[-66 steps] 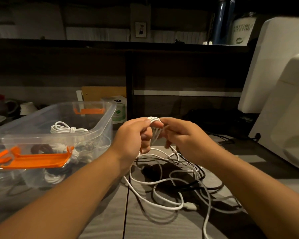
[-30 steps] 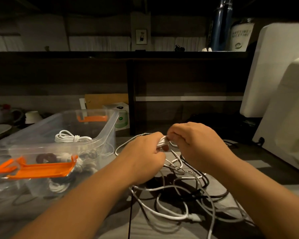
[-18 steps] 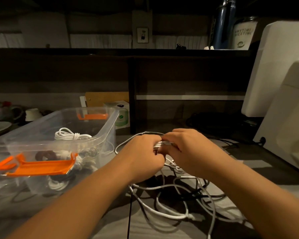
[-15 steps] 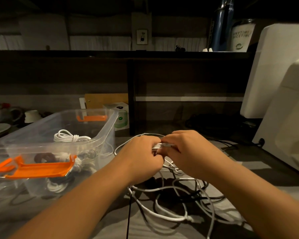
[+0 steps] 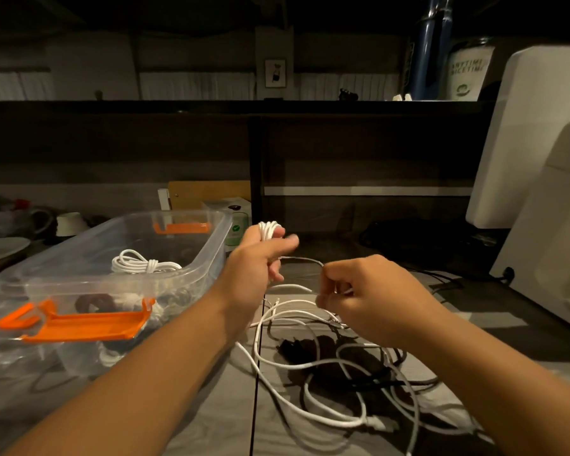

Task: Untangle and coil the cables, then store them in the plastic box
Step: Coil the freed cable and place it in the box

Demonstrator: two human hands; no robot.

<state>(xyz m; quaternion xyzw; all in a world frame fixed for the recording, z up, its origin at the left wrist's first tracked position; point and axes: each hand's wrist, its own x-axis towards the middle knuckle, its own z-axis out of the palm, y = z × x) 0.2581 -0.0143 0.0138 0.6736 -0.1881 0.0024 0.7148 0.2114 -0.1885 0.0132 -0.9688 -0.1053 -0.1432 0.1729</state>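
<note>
My left hand point(image 5: 255, 268) grips a small bundle of white cable loops point(image 5: 268, 229) that sticks up above its fingers. My right hand point(image 5: 359, 297) pinches the free run of the same white cable point(image 5: 301, 260), a short span stretched between the two hands. Below them a tangle of white and dark cables point(image 5: 336, 373) lies on the grey table. The clear plastic box point(image 5: 211, 255) with orange latches stands to the left. Inside it lies a coiled white cable point(image 5: 142, 265) among darker coils.
The box's orange-clipped lid point(image 5: 79, 322) leans at its front. Large white appliances point(image 5: 540, 192) stand at the right. A dark shelf unit point(image 5: 343, 143) closes off the back. Cups and a plate point(image 5: 0, 248) sit at the far left, and a small white carton point(image 5: 234, 218) behind the box.
The hands, pressed together over the cable bundle before, have drawn apart. My left hand rose with the loops, and my right hand slid out to the right along the cable.
</note>
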